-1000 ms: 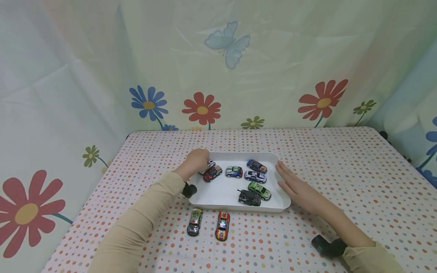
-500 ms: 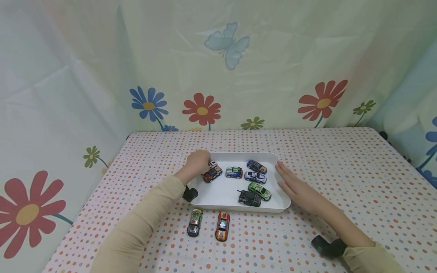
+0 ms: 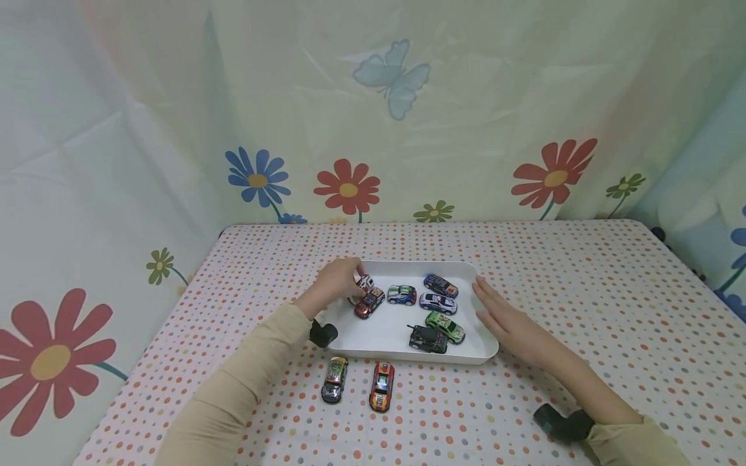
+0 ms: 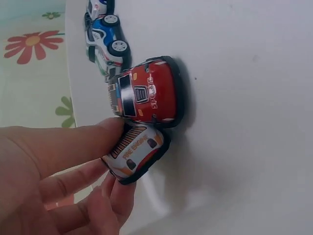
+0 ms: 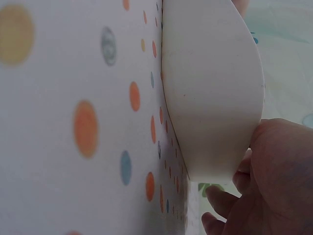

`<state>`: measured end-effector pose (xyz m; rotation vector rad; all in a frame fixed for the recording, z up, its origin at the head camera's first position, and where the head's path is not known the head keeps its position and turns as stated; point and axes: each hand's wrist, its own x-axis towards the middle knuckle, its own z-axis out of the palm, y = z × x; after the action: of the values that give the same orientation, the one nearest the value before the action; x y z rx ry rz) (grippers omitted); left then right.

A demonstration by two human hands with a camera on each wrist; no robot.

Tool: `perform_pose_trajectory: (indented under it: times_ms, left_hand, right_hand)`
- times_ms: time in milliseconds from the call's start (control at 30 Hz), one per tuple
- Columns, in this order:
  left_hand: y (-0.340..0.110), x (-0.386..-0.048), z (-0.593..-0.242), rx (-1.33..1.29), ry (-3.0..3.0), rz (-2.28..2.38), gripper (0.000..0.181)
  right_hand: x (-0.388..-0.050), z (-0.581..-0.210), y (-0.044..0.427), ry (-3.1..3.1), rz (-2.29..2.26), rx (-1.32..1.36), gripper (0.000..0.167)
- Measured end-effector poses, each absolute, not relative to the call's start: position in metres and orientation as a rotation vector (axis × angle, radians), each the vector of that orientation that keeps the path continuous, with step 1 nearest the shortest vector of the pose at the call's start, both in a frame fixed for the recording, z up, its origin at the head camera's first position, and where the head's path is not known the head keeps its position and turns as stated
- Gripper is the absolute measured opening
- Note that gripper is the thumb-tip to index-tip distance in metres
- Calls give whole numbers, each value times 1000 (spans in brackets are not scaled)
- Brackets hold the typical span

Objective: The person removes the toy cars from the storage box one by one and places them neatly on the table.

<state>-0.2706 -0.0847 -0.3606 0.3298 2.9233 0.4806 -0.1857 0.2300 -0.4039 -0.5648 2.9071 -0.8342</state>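
In the left wrist view my left hand (image 4: 68,166) pinches a white toy car (image 4: 139,149) marked "FIRE ENGINE" between thumb and fingers. A red toy car (image 4: 159,90) touches it, standing on the floor of the white tray (image 3: 373,340). In the head view the left hand (image 3: 337,279) is over the tray's left end and partly covers the white car. My right hand (image 3: 509,323) lies along the tray's right side with its fingers extended. Its thumb side touches the tray's rim in the right wrist view, where the hand (image 5: 283,176) shows outside the tray wall (image 5: 210,88).
Also in the tray are a green-white-blue car (image 3: 402,295), a dark blue car (image 3: 440,285), a white car (image 3: 438,303), a green car (image 3: 445,327) and a black tank (image 3: 428,339). A green-black car (image 3: 335,380) and a red-yellow car (image 3: 381,387) stand before it on the dotted tablecloth.
My left hand has shifted slightly right with the white car, and the red car has been nudged right. The right hand stays at the tray's side.
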Motion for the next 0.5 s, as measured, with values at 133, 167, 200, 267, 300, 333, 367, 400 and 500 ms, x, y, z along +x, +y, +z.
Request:
perform_pose_trajectory:
  times_ms: [133,167,200,267,300,333,367,400,500]
  left_hand:
    - [-92,-268,-355,319,2878,694,39]
    - [-95,-265,-351,307,2864,764,40]
    - [-97,-262,-348,298,2848,834,41]
    - [-104,-255,-341,286,2813,976,43]
    - [-109,-249,-337,288,2786,1043,44]
    - [-114,-243,-334,298,2754,1109,45]
    - [-120,-235,-331,303,2718,1175,45]
    - [-126,-228,-329,320,2677,1236,45]
    - [-148,-203,-328,359,2544,1385,44]
  right_hand:
    - [-187,-405,230,2897,-836,-553,58]
    - [-187,-405,230,2894,-837,-550,58]
    - [-187,-405,230,2892,-839,-548,57]
    - [-187,-404,230,2894,-840,-546,57]
    - [-187,-404,230,2895,-841,-546,57]
    - [-186,-404,230,2896,-842,-545,57]
    - [-186,-403,230,2896,-845,-548,57]
    - [-186,-403,230,2898,-845,-548,58]
    - [-186,-403,230,2899,-850,-556,58]
